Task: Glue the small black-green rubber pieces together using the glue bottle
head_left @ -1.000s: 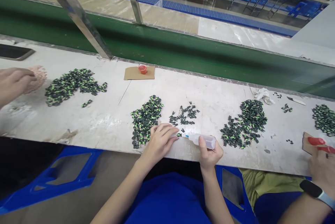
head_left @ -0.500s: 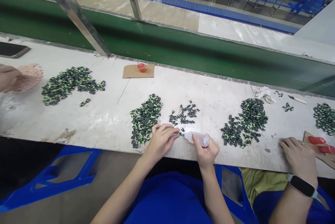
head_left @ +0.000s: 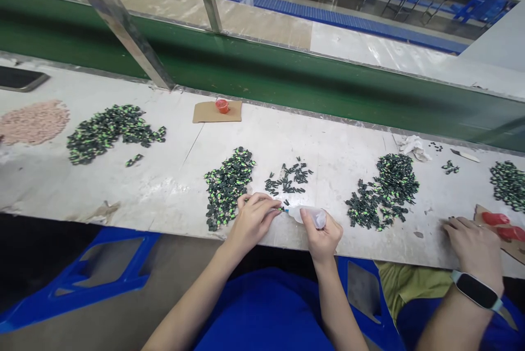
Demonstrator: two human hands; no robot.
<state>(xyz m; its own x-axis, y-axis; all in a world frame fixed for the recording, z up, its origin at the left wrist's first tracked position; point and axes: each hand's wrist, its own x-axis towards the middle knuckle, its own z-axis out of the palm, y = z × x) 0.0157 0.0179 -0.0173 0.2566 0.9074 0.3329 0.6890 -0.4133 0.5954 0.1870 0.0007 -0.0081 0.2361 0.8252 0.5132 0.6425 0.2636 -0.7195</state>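
Note:
My left hand (head_left: 255,218) pinches a small black-and-green piece (head_left: 281,209) by its fingertips, low over the white table. In my right hand (head_left: 325,237) is a translucent squeeze bottle (head_left: 308,216), lying nearly level with its blue-tipped nozzle (head_left: 287,211) pointing left, at the pinched piece. Whether the tip touches the piece I cannot tell. A pile of black-and-green pieces (head_left: 227,187) spreads just left of my left hand. Beyond my hands lie several loose small black parts (head_left: 289,177).
A red cup (head_left: 222,105) stands on cardboard (head_left: 200,113) farther back. More black-and-green piles (head_left: 110,132) lie left and right (head_left: 394,181). A co-worker's hand with a watch (head_left: 471,244) rests at the right, near red containers (head_left: 495,218). Pink pieces (head_left: 35,121) lie far left.
At the far left, another person's hand has left the pink pieces. The co-worker's hand on the right has shifted slightly right. My hands and the bottle have hardly moved.

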